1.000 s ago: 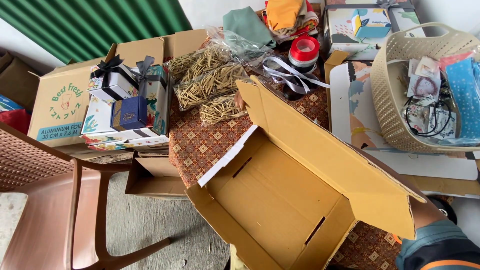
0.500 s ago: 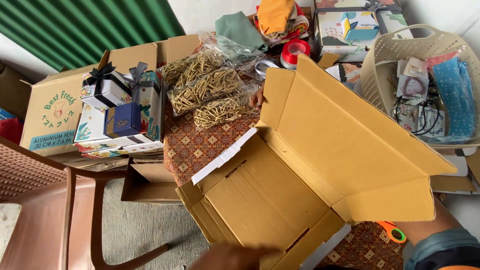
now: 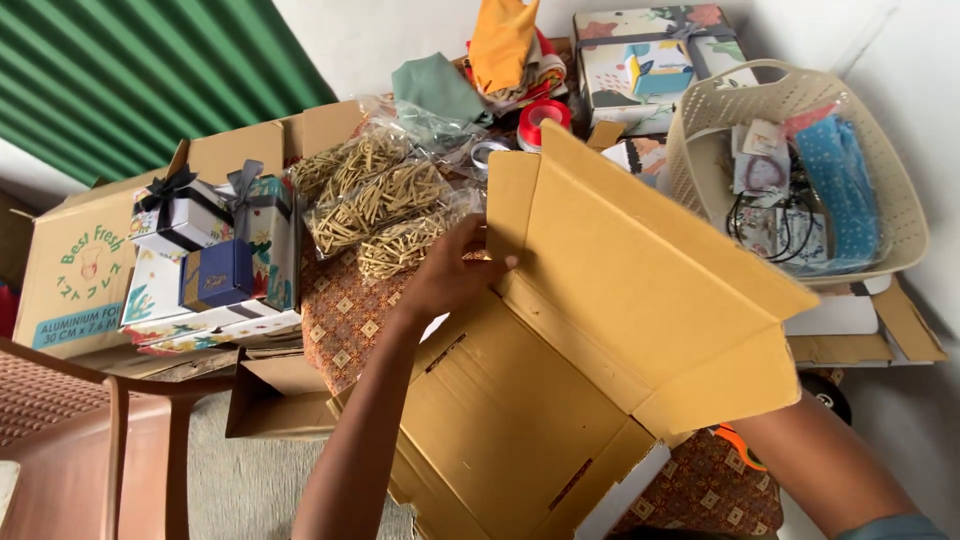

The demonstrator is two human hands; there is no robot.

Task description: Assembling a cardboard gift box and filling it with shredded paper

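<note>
A green corrugated panel is seen at the upper left, and a plain white wall is set beside it. A second white wall is met at the right, so that a corner is formed. The floor is covered in pale grey, coarse-looking material. A reddish-brown plastic chair is placed at the lower left. The room is lit evenly by soft daylight.

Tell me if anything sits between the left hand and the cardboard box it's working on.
Nothing does: the left hand already rests its fingers on the side flap of the open cardboard box.
</note>
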